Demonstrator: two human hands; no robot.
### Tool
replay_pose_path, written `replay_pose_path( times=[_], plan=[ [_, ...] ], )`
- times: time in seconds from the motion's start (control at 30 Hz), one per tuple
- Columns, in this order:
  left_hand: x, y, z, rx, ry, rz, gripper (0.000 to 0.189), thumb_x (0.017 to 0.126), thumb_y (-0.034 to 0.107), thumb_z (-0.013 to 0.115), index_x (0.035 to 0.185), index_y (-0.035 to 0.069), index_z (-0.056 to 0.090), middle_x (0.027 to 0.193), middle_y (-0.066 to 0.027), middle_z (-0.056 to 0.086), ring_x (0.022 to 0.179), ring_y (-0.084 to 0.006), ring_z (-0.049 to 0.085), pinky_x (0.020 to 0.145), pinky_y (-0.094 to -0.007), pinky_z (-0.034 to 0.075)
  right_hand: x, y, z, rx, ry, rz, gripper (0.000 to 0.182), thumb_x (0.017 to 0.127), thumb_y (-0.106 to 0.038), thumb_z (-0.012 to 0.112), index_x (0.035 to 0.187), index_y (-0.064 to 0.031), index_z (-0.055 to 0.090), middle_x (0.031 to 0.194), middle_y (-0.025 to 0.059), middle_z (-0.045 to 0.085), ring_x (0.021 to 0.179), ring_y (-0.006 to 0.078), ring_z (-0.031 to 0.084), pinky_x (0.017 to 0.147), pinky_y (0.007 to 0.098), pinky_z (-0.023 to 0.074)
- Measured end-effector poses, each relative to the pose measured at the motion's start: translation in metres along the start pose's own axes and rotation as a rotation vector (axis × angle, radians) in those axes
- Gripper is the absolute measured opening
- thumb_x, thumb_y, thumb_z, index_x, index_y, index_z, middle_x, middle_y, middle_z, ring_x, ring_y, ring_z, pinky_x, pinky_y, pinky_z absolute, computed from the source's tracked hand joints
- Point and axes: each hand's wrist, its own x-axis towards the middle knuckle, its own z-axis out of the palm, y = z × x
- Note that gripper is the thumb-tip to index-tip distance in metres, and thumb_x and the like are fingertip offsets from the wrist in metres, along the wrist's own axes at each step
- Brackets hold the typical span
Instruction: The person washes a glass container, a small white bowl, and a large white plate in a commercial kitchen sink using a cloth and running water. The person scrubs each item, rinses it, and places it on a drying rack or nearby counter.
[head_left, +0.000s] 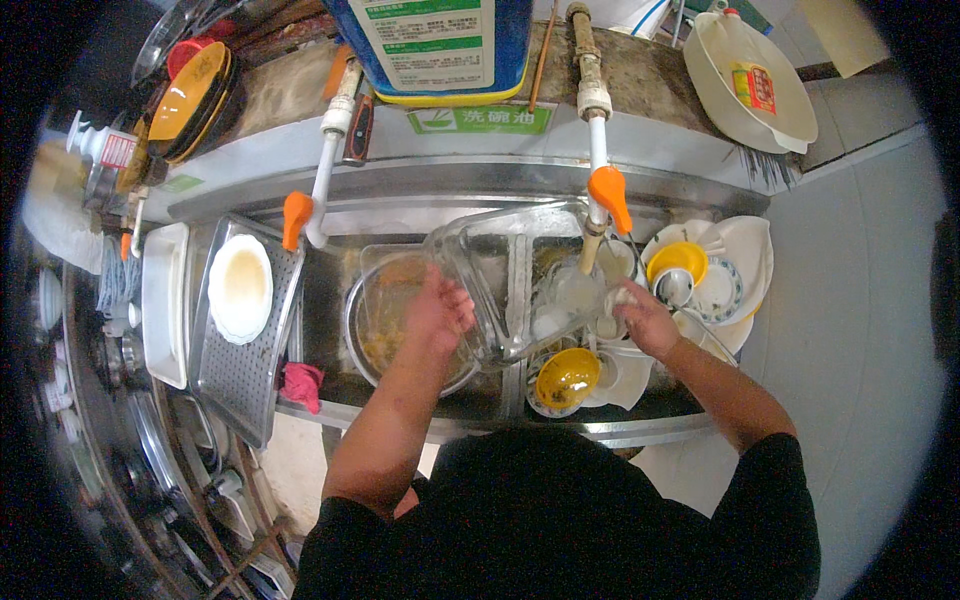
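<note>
A clear rectangular container (517, 225), glass or plastic, is tilted over the divider between two sink basins. My left hand (442, 311), blurred, grips its left side with curled fingers. At its right end my right hand (646, 319) holds the edge; something whitish shows by the fingertips, too unclear to name. The mouth of the right tap (589, 255) points down into the container, where the bottom looks wet and cloudy. Beneath my left hand a round metal basin (356, 352) holds cloudy, orange-brown liquid. A yellow bowl (568, 377) rests on dishes just below the container.
Stacked dishes with another yellow bowl (679, 262) fill the right side. A perforated metal tray (244, 382) carries a white scalloped dish (241, 289), beside a pink cloth (302, 386). The left tap (322, 187) juts over the sink. A blue jug (517, 45) stands on the ledge.
</note>
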Motion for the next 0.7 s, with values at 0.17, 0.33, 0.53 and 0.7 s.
replay_pose_path(
  times=[0.17, 0.33, 0.53, 0.7],
  plan=[
    [0.0, -0.014, 0.009, 0.105, 0.088, 0.049, 0.049, 0.091, 0.057, 0.05, 0.085, 0.008, 0.05, 0.068, -0.005, 0.051, 0.054, -0.0192, 0.051, 0.046, -0.0322, 0.042, 0.068, -0.084, -0.001, 0.361, 0.163, 0.169, 0.063, 0.084, -0.017, 0.062, 0.14, -0.009, 0.034, 0.142, 0.0207, 0.038, 0.13, 0.0406, 0.039, 0.109, 0.0436, 0.0323],
    [-0.008, -0.022, 0.017, 0.13, 0.18, 0.124, 0.049, 0.091, 0.058, 0.049, 0.08, 0.011, 0.049, 0.066, -0.0034, 0.05, 0.053, -0.0172, 0.048, 0.046, -0.0316, 0.042, 0.16, -0.144, 0.0, 0.291, 0.311, -0.275, 0.053, 0.087, -0.023, 0.061, 0.135, -0.0078, 0.045, 0.135, 0.0187, 0.046, 0.127, 0.0361, 0.043, 0.108, 0.0446, 0.0328],
    [-0.009, -0.023, 0.013, 0.064, 0.294, 0.003, 0.051, 0.089, 0.062, 0.049, 0.074, 0.014, 0.045, 0.061, -0.0006, 0.046, 0.052, -0.0158, 0.046, 0.045, -0.0284, 0.041, 0.166, -0.006, 0.001, 0.255, 0.32, 0.251, 0.036, 0.089, -0.024, 0.055, 0.12, -0.0052, 0.055, 0.113, 0.0177, 0.061, 0.102, 0.037, 0.059, 0.088, 0.0446, 0.0474],
    [-0.008, -0.02, 0.002, 0.087, 0.149, -0.037, 0.053, 0.088, 0.066, 0.045, 0.074, 0.015, 0.044, 0.059, -0.0001, 0.045, 0.049, -0.016, 0.045, 0.043, -0.0284, 0.039, 0.085, 0.029, 0.004, -0.029, 0.052, 0.525, 0.037, 0.095, -0.03, 0.046, 0.109, 0.0011, 0.058, 0.093, 0.0223, 0.066, 0.082, 0.041, 0.063, 0.078, 0.0487, 0.051]
  ],
)
